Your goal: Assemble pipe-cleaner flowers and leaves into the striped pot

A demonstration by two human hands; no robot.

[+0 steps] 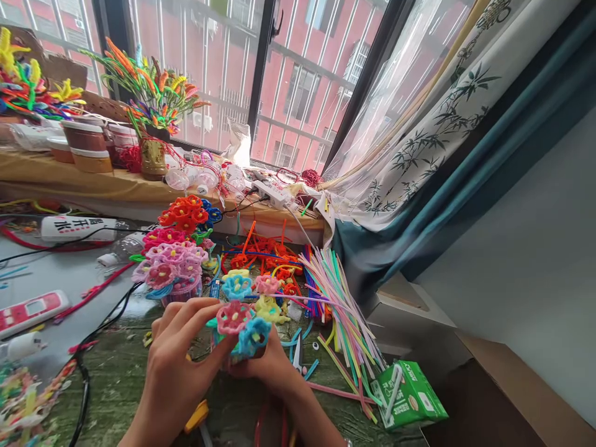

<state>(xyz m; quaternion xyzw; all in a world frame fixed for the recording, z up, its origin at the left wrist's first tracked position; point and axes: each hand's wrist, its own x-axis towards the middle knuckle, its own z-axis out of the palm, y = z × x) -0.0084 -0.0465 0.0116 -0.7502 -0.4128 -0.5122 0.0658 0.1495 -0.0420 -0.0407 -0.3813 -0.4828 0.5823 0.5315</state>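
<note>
A small cluster of fuzzy pipe-cleaner flowers is between my hands, with blue, yellow and pink blooms. My left hand [179, 351] has its fingers closed on the pink pipe-cleaner flower [233, 318] at the front of the cluster. From below, my right hand [270, 366] grips the cluster's base, beside the blue flower [254, 336]; what the base is made of is mostly hidden. Just right of my right hand lie scissors [298, 354] and short blue pipe-cleaner pieces. Below my left hand is a yellow-handled tool [196, 416], partly covered.
A pot of pink and red pipe-cleaner flowers [174, 267] stands behind my left hand. Loose pipe cleaners [342, 310] and a green milk carton [410, 394] are on the right. Black cable [84, 372] and plastic bottles [79, 228] lie left; a gold vase [153, 158] stands on the sill.
</note>
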